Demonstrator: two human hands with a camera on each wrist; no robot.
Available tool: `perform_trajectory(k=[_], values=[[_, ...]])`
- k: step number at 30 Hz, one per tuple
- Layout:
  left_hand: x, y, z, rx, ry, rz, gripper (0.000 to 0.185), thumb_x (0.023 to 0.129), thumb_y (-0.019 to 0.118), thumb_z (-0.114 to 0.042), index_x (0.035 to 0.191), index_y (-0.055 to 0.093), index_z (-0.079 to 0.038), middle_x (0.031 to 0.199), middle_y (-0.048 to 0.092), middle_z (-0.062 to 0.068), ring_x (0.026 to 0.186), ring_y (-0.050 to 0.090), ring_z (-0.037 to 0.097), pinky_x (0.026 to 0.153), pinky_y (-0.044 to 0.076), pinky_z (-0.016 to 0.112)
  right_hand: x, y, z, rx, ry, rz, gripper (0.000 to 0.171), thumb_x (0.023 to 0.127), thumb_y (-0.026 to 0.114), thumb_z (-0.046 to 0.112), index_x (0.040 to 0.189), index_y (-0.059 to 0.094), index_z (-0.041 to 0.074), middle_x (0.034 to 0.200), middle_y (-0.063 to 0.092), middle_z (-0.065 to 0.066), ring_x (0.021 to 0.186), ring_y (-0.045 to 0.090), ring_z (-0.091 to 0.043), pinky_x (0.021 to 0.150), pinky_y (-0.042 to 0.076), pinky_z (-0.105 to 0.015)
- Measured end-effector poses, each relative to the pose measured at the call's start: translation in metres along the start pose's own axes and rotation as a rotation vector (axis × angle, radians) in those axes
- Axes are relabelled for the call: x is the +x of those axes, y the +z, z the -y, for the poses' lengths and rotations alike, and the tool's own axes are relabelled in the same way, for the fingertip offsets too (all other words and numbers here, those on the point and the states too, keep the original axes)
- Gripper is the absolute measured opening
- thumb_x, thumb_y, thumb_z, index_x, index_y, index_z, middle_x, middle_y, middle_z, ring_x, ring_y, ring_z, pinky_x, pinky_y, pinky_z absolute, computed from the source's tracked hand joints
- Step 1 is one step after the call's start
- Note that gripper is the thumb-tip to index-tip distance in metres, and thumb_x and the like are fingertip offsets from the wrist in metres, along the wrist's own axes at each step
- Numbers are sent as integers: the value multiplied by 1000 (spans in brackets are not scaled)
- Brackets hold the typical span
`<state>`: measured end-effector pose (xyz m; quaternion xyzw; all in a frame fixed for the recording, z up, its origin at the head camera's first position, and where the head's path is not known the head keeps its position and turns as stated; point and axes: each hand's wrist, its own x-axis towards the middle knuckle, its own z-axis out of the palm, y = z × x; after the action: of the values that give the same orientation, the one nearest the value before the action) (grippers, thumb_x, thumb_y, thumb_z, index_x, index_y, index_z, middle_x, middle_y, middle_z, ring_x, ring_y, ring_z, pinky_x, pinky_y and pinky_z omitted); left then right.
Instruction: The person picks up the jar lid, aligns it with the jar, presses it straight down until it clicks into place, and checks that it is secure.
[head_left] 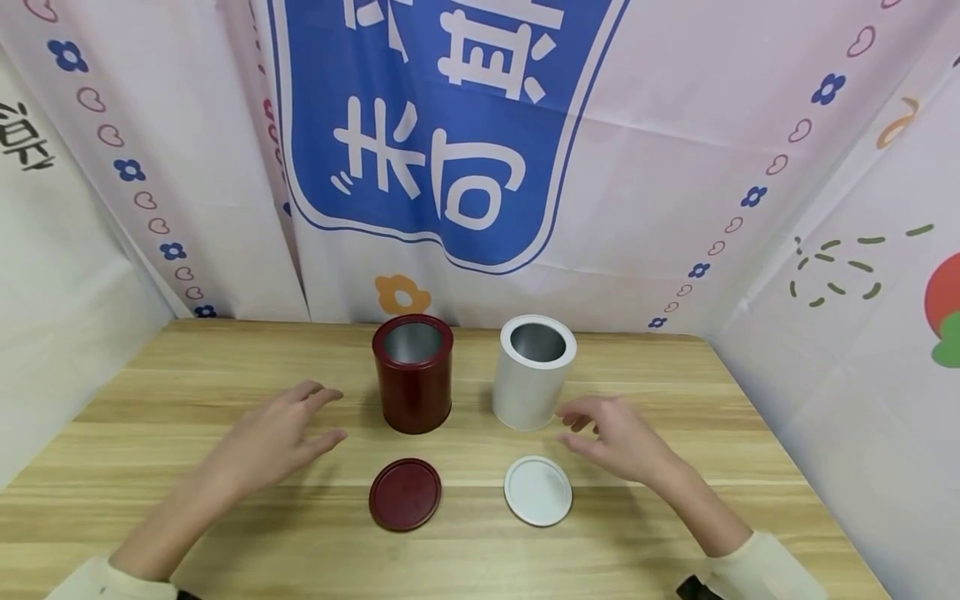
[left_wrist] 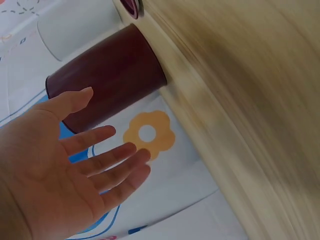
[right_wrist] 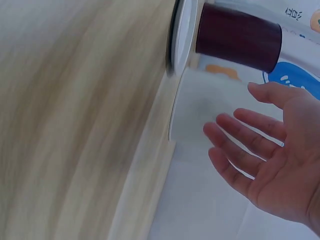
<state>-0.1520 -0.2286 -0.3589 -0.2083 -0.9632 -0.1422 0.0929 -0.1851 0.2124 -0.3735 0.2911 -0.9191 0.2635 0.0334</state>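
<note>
A dark red cylindrical can with a glossy wall and a silvery, metal-looking inside (head_left: 415, 396) stands upright near the far edge of the light wood-grain table (head_left: 465, 554). To its right, a little apart, stands a white cylindrical can of much the same build (head_left: 528, 393) — smooth pale wall, broad white rim, grey shiny interior. Both tops are uncovered. In front of the red can lies a flat round dark red lid with a raised edge (head_left: 405, 494); in front of the white can, a matching round white lid (head_left: 537, 492).

The left hand (head_left: 279, 433) hovers left of the red can, thumb well apart from loosely extended fingers, grip wide and unfilled. The right hand (head_left: 613, 437) is beside the white can's lower right side, fingers gently bent and spread from the thumb — whether the fingertips touch the can, I cannot tell.
</note>
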Motion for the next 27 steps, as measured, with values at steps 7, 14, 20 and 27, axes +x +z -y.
perform_trajectory(k=[7, 14, 20, 27], values=[[3, 5, -5, -212, 30, 46, 43, 93, 79, -23, 125, 69, 4, 122, 70, 18, 89, 69, 21, 71, 59, 37, 10, 11, 11, 203, 0, 73, 23, 92, 76, 7, 111, 73, -5, 103, 74, -16, 86, 73, -17, 72, 60, -25], [2, 12, -8, -448, -26, 170, 44, 95, 77, -20, 127, 66, 8, 116, 70, 23, 84, 66, 13, 64, 55, 26, 19, 27, 27, 379, 27, 156, 27, 91, 74, 5, 114, 71, -7, 111, 71, -22, 85, 73, -15, 73, 60, -24], [1, 16, -10, -619, -56, 239, 45, 99, 71, -21, 130, 62, 10, 113, 69, 22, 81, 70, 18, 61, 59, 30, 28, 39, 39, 635, 112, 273, 39, 95, 69, 5, 128, 62, -14, 116, 67, -27, 90, 76, -29, 73, 64, -38], [0, 22, -12, -808, -91, 339, 44, 102, 65, -13, 133, 54, 16, 111, 68, 18, 79, 70, 26, 55, 58, 36, 37, 53, 53, 776, 195, 331, 43, 96, 65, 3, 133, 58, -16, 115, 69, -26, 89, 77, -31, 72, 64, -37]])
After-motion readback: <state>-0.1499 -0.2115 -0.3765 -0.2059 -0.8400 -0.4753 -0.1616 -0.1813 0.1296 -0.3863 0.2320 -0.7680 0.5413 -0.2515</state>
